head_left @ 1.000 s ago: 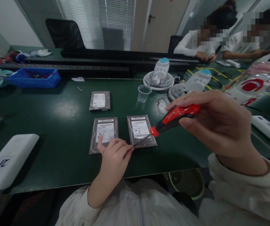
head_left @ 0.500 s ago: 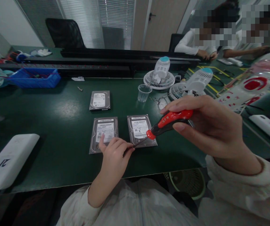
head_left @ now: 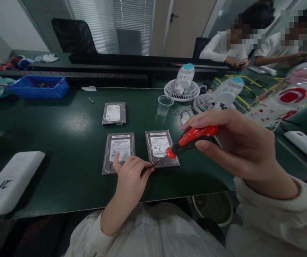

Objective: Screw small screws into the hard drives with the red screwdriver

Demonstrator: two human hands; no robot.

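My right hand (head_left: 239,146) is wrapped round the red and black handle of a screwdriver (head_left: 193,138), which slants down to the left. At the far end of its thin shaft, my left hand (head_left: 132,175) pinches the tip between thumb and forefinger; any small part there is hidden. Under the left hand's fingers lies a hard drive (head_left: 109,160), label up. A second hard drive (head_left: 156,144) lies just right of it, beneath the screwdriver shaft. Farther back sits a third hard drive (head_left: 114,113).
A clear plastic cup (head_left: 164,106) stands beside several small screws. White fan parts (head_left: 182,89) lie behind it. A blue bin (head_left: 39,89) is at back left, a white power bank (head_left: 14,182) at left. A bottle (head_left: 282,101) stands at right. Two people sit at far right.
The view has shifted very slightly. Both hands and the screwdriver hold nearly the same pose; the hard drives have not moved on the table.
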